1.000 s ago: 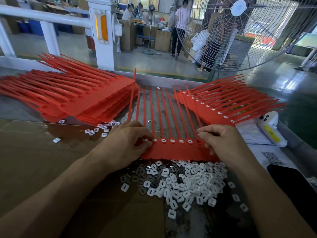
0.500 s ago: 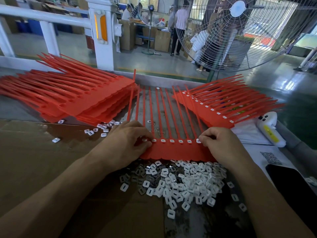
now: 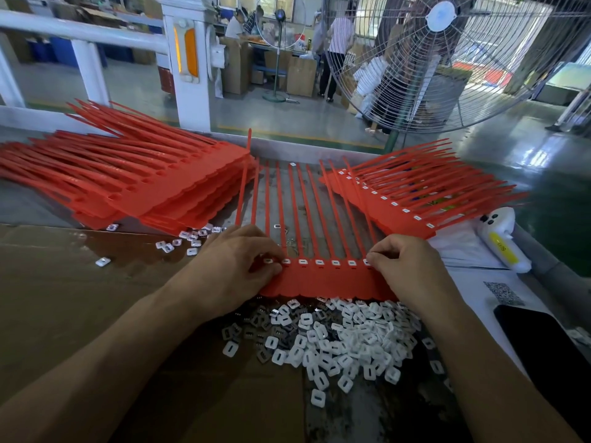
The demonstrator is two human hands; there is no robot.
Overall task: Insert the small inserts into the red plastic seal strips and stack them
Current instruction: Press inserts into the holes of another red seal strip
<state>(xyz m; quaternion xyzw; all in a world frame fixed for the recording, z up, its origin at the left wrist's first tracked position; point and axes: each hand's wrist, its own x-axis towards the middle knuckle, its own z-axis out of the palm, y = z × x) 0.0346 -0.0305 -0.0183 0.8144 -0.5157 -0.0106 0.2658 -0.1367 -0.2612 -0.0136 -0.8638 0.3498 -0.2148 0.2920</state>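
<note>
Your left hand [image 3: 238, 266] rests on the left end of the red strip sheet [image 3: 329, 279], fingers curled, tips pinching at the leftmost white inserts [image 3: 302, 261] seated in its row. Your right hand [image 3: 404, 270] is curled at the right end, fingertips pressing an insert there into its socket. The sheet lies flat in front of you, its tails pointing away. Just beside its near edge is the loose insert pile [image 3: 339, 340], white ones mixed with grey. An unfilled stack [image 3: 134, 187] sits far left; a filled stack [image 3: 412, 203] sits far right, beside a white scanner [image 3: 499, 241].
</note>
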